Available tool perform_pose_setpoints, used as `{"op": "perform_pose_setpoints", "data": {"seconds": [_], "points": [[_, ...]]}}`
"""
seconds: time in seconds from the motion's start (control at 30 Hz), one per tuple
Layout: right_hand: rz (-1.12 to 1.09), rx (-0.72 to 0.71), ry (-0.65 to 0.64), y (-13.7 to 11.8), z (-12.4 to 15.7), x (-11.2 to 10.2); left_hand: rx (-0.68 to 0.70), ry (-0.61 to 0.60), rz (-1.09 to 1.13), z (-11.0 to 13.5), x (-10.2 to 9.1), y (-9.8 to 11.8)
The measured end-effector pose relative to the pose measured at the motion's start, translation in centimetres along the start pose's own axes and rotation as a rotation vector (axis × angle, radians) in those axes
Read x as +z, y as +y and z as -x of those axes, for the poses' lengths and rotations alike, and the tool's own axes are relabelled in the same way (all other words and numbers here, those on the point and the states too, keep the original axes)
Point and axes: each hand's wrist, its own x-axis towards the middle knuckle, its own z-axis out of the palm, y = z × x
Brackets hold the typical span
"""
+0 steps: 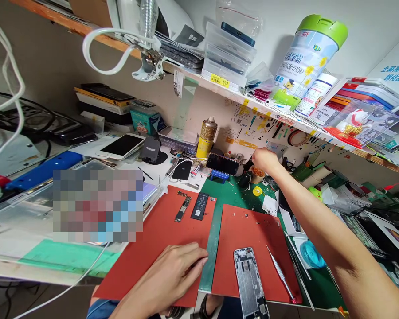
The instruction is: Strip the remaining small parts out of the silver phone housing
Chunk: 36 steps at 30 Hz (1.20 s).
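My left hand (173,274) lies flat on the near edge of a red mat (159,230), fingers together and stretched, holding nothing. My right hand (264,160) reaches far across the bench to the back wall, fingers curled among small tools near a dark phone on a blue stand (223,165); what it grips is hidden. An opened phone housing (249,281) lies on the second red mat (249,230), with a thin metal screwdriver (279,272) beside it. A logic board (182,208) and a black battery (199,206) rest on the left mat.
A gold spray can (206,137) stands at the back. A white phone (121,146) and a dark phone (182,170) lie behind the mats. The shelf (219,86) above carries boxes and a green-lidded tin (306,55). White cables (6,88) hang at left. Tool clutter fills the right side.
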Motion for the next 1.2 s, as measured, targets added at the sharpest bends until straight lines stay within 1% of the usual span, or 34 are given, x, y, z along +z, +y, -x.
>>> {"op": "perform_pose_setpoints", "data": {"seconds": [0.23,0.4,0.5,0.57,0.63,0.67,0.73,0.77,0.8,0.83,0.87,0.9,0.97,1.03,1.1,1.17,1.2], "points": [[-0.014,0.015,-0.001,0.0,0.4,-0.1,0.005,-0.010,0.000,0.0,-0.1,-0.1],[-0.057,0.048,0.035,0.3,1.0,-0.4,0.019,-0.014,0.002,-0.1,-0.2,-0.3],[-0.105,0.065,0.079,0.9,2.1,-0.9,0.027,-0.004,-0.006,-0.2,-0.2,-0.4],[-0.148,0.063,0.124,1.5,3.7,-1.3,0.035,0.000,-0.012,-0.2,-0.1,-0.4],[-0.198,0.046,0.180,2.2,6.5,-1.5,0.049,0.001,-0.018,-0.1,-0.1,-0.5],[-0.222,0.032,0.208,2.7,8.3,-1.3,0.062,0.007,-0.025,-0.1,-0.1,-0.5],[-0.282,0.016,0.266,3.5,13.1,-0.3,0.109,0.045,-0.064,-0.1,-0.2,-0.4],[-0.332,0.013,0.300,3.9,15.9,0.6,0.140,0.078,-0.099,0.0,-0.2,-0.1],[-0.485,0.005,0.384,4.1,18.9,1.8,0.178,0.115,-0.139,-0.1,-0.2,0.2],[-0.650,-0.005,0.433,4.1,21.9,3.2,0.222,0.151,-0.177,-0.1,-0.1,0.7],[-0.791,0.016,0.456,4.0,25.0,4.7,0.269,0.178,-0.207,-0.2,0.1,1.4],[-0.907,0.058,0.422,3.7,28.0,6.3,0.318,0.191,-0.224,-0.2,0.4,2.2],[-1.093,0.175,0.265,2.8,33.2,9.4,0.412,0.170,-0.234,-0.4,1.2,3.8],[-1.240,0.282,0.154,1.8,37.1,11.9,0.494,0.117,-0.258,-0.6,2.5,5.3],[-1.310,0.375,0.082,1.0,39.9,13.6,0.565,0.078,-0.291,-0.8,3.9,6.1],[-1.338,0.383,0.041,0.6,41.5,14.5,0.618,0.076,-0.307,-0.9,5.1,6.5],[-1.338,0.359,0.042,0.5,41.9,14.6,0.633,0.086,-0.305,-1.0,5.6,6.5]]}}
